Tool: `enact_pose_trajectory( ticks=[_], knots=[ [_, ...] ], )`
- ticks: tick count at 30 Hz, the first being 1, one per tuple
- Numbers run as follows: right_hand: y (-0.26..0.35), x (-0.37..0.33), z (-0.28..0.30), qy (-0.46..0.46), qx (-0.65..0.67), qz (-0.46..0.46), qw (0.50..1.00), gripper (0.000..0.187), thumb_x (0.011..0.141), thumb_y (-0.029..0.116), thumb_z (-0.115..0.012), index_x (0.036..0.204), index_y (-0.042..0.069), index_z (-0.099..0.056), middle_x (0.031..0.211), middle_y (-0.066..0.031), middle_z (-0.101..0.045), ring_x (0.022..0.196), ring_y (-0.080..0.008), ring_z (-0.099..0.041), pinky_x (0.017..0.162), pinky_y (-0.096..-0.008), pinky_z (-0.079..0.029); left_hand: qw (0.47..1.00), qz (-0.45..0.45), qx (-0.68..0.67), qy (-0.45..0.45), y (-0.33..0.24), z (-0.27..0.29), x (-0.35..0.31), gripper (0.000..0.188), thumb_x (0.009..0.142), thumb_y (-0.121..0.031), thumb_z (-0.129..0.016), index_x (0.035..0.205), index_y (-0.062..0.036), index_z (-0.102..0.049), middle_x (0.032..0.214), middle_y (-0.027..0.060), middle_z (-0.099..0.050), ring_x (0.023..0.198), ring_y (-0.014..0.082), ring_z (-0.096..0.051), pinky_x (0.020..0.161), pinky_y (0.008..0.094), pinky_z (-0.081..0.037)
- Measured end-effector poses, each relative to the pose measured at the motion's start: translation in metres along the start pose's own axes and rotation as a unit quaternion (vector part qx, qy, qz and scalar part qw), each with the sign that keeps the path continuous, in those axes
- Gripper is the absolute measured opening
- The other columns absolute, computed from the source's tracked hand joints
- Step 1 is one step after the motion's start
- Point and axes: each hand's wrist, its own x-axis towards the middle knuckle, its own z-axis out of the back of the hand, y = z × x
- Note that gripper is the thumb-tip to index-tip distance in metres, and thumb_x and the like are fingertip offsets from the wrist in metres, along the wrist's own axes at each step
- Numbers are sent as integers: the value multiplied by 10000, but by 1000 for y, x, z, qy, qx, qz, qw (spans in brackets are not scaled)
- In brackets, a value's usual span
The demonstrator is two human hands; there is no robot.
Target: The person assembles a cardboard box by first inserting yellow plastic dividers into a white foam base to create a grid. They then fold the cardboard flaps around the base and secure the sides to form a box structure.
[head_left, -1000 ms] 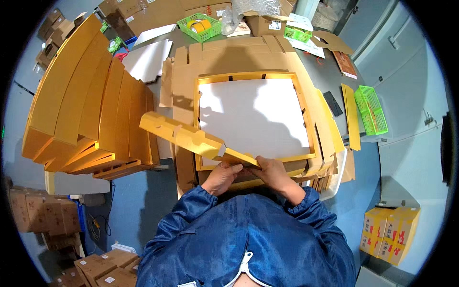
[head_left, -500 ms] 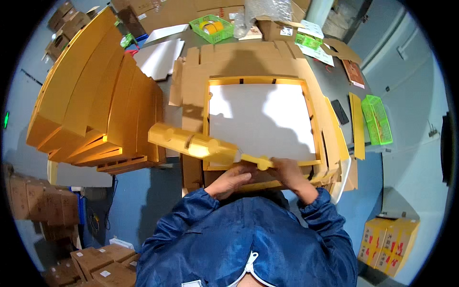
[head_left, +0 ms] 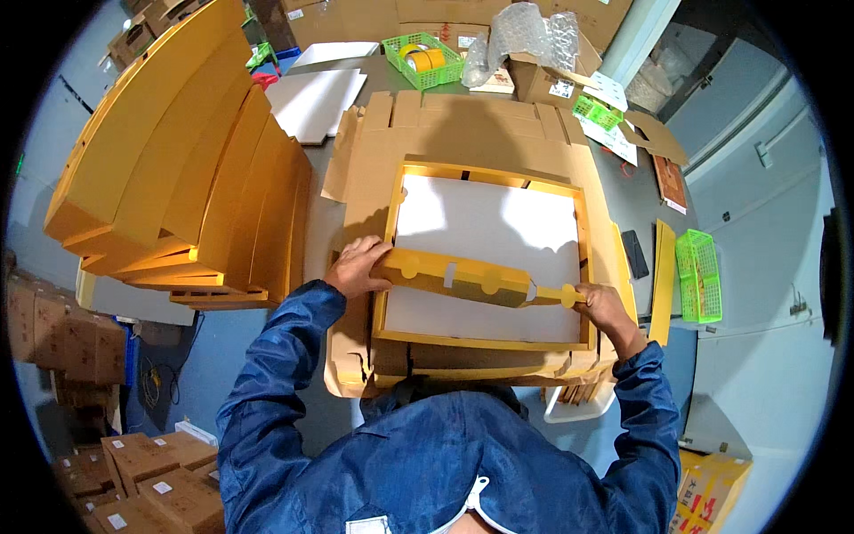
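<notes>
My left grip (head_left: 359,266) has shifted out to hold the left end of the yellow strip (head_left: 487,282); my right grip (head_left: 603,310) pinches its narrow end. The strip now spans between them, above the yellow frame (head_left: 485,343) and white board (head_left: 489,214), which seems to steady it better.

The yellow strip (head_left: 480,279) looks like smooth card, the brown cardboard sheet (head_left: 405,133) matt.
</notes>
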Motion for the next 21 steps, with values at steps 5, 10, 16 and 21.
enact_pose_trajectory(
  ticks=[5,10,16,21],
  knots=[
    [-8,32,24,-32,-23,65,997,224,695,140,-700,870,74,-578,799,-121,-584,814,-320,-578,714,-403,-457,999,0,-28,-24,-5,-4,11,584,673,-311,-771,1156,-68,-550,1238,133,-434,1198,322,-357,1001,417,-287],
    [21,57,54,-85,-75,80,990,741,618,88,-776,1281,66,-444,1332,-195,-396,1252,-379,-359,1062,-429,-293,987,-62,-25,-143,-34,-22,23,212,792,-210,-651,893,-62,-539,824,133,-574,822,339,-564,708,435,-445],
    [136,130,2,-65,-28,330,941,505,750,283,-666,1142,-4,-528,1215,-195,-496,1181,-346,-430,1023,-430,-319,993,-76,-50,-72,-79,-34,44,219,770,-140,-639,934,-61,-518,844,157,-562,839,359,-555,711,429,-455],
    [160,167,-68,-61,-56,313,946,191,752,190,-594,849,25,-589,791,-105,-569,772,-245,-567,725,-361,-443,994,20,-87,-65,-69,-28,45,275,733,-113,-671,954,-41,-525,903,143,-562,886,350,-544,762,424,-434]
  ],
)
